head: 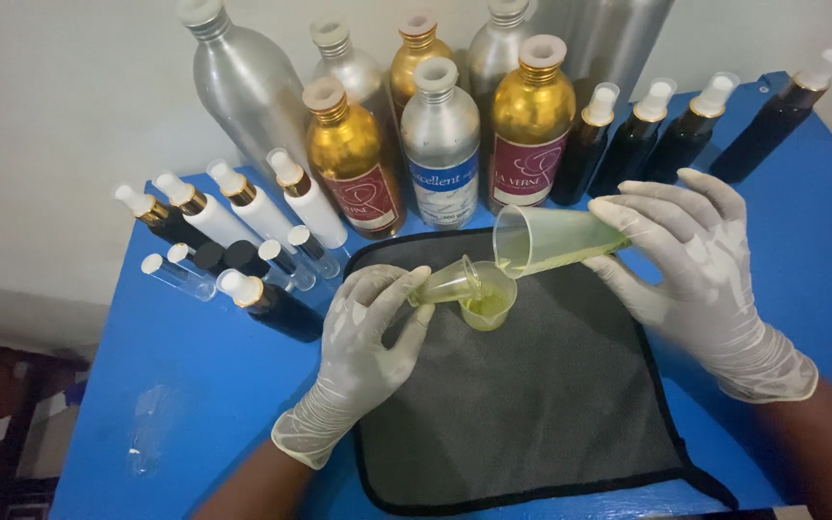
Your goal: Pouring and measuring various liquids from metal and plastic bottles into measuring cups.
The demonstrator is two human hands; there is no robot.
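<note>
Head view is looking down on a blue bench (195,385) pushed against a pale wall (50,116), with a dark grey mat (532,414) edged in black lying across its middle. Both hands are wearing pale gloves. Left hand (363,351) is holding a small clear cup (450,284) tilted on its side, its grip closed narrowly around the cup's base. Right hand (695,265) is gripping a larger clear measuring cup (551,241), tipped towards the left, with yellow-green liquid lying along its lower side. Both cups are meeting just above a small cup of yellow-green liquid (488,303) standing on the mat. Behind the mat, silver and gold metal bottles (440,144) are standing in a cluster against the wall. Dark spray bottles with white caps (637,140) are lining up to the right, and white and dark spray bottles (243,207) are lying to the left beside small clear vials (180,274). Dark floor is showing at the lower left
</note>
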